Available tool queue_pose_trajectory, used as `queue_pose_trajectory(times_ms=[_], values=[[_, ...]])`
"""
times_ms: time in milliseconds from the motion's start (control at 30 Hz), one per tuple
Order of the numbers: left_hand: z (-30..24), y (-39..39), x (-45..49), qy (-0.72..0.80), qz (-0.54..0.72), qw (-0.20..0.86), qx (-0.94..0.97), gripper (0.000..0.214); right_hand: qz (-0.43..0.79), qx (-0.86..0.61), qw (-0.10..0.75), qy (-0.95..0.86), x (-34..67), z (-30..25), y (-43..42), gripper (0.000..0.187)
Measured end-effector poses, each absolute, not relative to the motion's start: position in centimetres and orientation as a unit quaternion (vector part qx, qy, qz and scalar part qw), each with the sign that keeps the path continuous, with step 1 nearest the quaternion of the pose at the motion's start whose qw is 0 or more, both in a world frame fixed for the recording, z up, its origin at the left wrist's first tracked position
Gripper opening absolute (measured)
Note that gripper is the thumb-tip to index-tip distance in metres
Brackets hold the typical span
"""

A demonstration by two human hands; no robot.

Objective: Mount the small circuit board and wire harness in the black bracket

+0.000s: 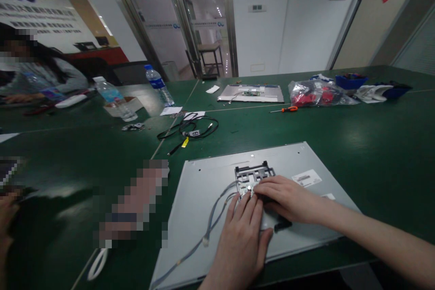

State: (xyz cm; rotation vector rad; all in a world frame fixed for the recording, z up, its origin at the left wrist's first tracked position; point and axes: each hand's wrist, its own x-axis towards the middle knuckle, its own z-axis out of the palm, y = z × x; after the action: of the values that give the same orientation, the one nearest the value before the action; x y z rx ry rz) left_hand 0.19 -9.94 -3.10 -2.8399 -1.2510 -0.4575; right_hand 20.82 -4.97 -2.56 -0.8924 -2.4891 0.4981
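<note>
A grey metal monitor back panel (204, 190) lies flat on the green table in front of me. A black plastic bracket (253, 173) sits at its middle, and grey cables (217, 210) run from it toward the near left edge. My left hand (243, 235) lies flat on the panel, fingers stretched out and pressing beside the bracket. My right hand (288, 197) comes in from the right, fingers curled down on the bracket's near edge. What is under those fingertips is hidden.
Black cables (190, 131) lie left of centre. Beyond them are a second panel (251, 94), an orange screwdriver (285, 109), a bag of parts (316, 93), a blue bin (350, 80) and water bottles (158, 84). Another person sits at the far left.
</note>
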Motion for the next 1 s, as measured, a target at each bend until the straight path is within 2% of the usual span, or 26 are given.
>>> queue_pose_trajectory(times_ms=[567,1000], values=[[-2.7,-9.99,0.61,-0.406,-0.198,-0.022,-0.892,0.04,0.189,-0.321,0.217,-0.902,20.86,-2.44,-4.97,0.034],[-2.83,-10.13,0.62,-0.407,-0.206,-0.033,-0.889,0.036,0.181,-0.321,0.216,-0.904,20.92,-2.56,-4.96,0.038]])
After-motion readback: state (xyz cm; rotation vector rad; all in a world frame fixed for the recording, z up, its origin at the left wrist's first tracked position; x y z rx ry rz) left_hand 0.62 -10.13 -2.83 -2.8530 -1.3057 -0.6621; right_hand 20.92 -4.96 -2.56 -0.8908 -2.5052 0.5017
